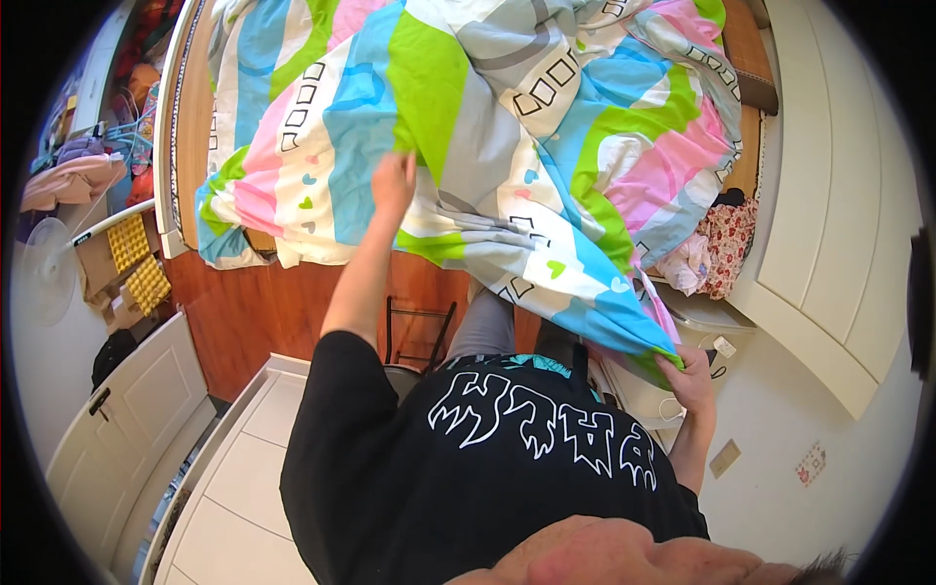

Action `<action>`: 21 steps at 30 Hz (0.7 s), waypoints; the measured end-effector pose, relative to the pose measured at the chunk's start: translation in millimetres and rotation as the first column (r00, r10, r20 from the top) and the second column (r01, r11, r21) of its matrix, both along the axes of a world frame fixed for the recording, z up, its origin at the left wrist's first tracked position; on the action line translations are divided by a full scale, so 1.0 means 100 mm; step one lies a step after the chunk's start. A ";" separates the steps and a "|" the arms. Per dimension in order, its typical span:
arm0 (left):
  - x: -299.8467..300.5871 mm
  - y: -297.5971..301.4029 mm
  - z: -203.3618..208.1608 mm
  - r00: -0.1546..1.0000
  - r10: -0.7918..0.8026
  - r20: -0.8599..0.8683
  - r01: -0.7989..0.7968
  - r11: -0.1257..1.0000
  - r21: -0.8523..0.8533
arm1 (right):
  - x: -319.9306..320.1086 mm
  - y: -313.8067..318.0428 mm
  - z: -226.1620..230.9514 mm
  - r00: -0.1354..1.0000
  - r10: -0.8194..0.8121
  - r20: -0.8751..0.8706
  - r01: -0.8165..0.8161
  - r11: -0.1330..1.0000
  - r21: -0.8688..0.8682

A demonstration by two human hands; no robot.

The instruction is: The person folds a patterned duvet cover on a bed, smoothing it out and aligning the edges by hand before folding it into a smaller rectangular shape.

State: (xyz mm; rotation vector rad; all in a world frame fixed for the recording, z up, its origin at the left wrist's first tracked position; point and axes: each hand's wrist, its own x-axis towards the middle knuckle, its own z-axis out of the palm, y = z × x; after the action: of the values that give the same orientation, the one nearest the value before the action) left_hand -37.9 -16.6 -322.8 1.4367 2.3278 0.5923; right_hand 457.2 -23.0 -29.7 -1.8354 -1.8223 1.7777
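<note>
A rumpled duvet with green, blue, pink, white and grey bands covers most of the bed. My left hand is closed at the duvet's near side, beside the green band, and appears to pinch its fabric; the fingertips are partly hidden. Off to the right and closer to me, my right hand grips a corner of the same duvet. Between the two hands the cloth is drawn into long folds, hanging past the bed's near edge in front of my legs.
Floral cloth lies at the bed's right side, near a white bedside cabinet. A dark-framed stool stands on the wooden floor. At the left are a white fan and a white door; a white headboard-like panel borders the right.
</note>
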 end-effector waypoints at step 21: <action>-1.03 0.08 0.43 0.974 -0.036 -0.222 0.021 0.997 -0.068 | 0.49 0.41 0.11 0.981 0.166 0.098 -0.148 0.974 -0.170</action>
State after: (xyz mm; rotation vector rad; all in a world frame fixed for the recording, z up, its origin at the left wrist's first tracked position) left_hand -140.9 -8.7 -279.4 1.5753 2.4656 0.3593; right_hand 506.5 17.9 -18.5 -1.9324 -1.9686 1.9685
